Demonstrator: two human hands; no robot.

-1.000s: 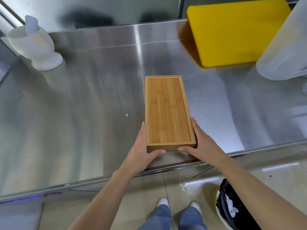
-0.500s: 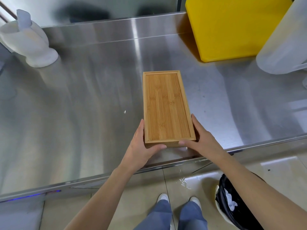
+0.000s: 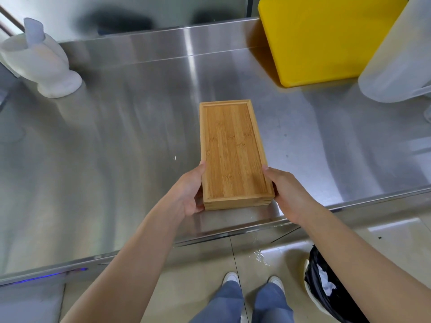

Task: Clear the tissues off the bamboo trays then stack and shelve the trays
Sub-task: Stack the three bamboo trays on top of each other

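A stack of bamboo trays (image 3: 233, 152) lies lengthwise near the front edge of the steel counter (image 3: 116, 148); two layers show at its near end. The top tray holds nothing. My left hand (image 3: 189, 194) grips the stack's near left side, fingers curled under the edge. My right hand (image 3: 284, 194) grips the near right side, thumb on the rim. The near end looks raised slightly off the counter. White tissues (image 3: 326, 283) lie in a black-lined bin on the floor at lower right.
A white mortar with pestle (image 3: 42, 64) stands at the back left. A yellow cutting board (image 3: 326, 36) leans at the back right beside a translucent plastic jug (image 3: 401, 57). The bin (image 3: 326, 299) sits by my feet on the tiled floor.
My thumbs have come off the stack's near end and both hands now clasp its long sides. The stack's near end looks lifted slightly.
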